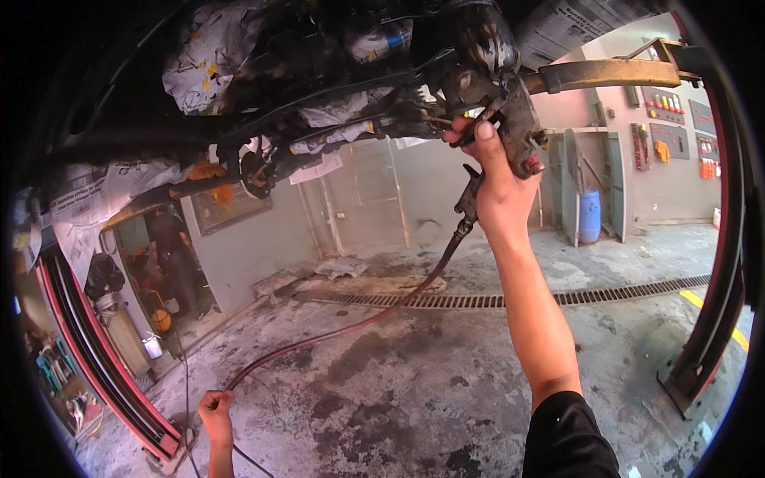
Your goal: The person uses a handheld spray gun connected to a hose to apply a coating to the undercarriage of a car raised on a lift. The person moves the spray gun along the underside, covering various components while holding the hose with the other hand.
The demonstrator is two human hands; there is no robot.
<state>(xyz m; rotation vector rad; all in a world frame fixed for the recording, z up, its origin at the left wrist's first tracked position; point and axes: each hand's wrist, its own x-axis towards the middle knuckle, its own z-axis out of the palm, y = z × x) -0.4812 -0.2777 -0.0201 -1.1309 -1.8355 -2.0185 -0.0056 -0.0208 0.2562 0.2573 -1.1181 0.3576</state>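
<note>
Up under a raised vehicle, my right hand point(502, 179) is closed around a grimy, dark-smeared spray gun point(470, 195), its thumb and fingers pointing upward. Part of the gun is hidden by the hand, and its upper end blends into the dark parts overhead. A dark red hose point(343, 328) runs from the gun's lower end, sagging down to the left. My left hand point(215, 414) is low at the left, its fingers closed on that hose. Sheets of newspaper point(119, 191) cover parts of the vehicle's dark underside point(319, 88).
Red lift posts stand at left point(103, 350) and right point(701, 311), with a yellow lift arm point(613, 74) overhead. A drain grate point(613, 292) crosses the stained floor. A blue drum point(589, 217) stands by the back wall. Another person point(171, 255) is in the left doorway.
</note>
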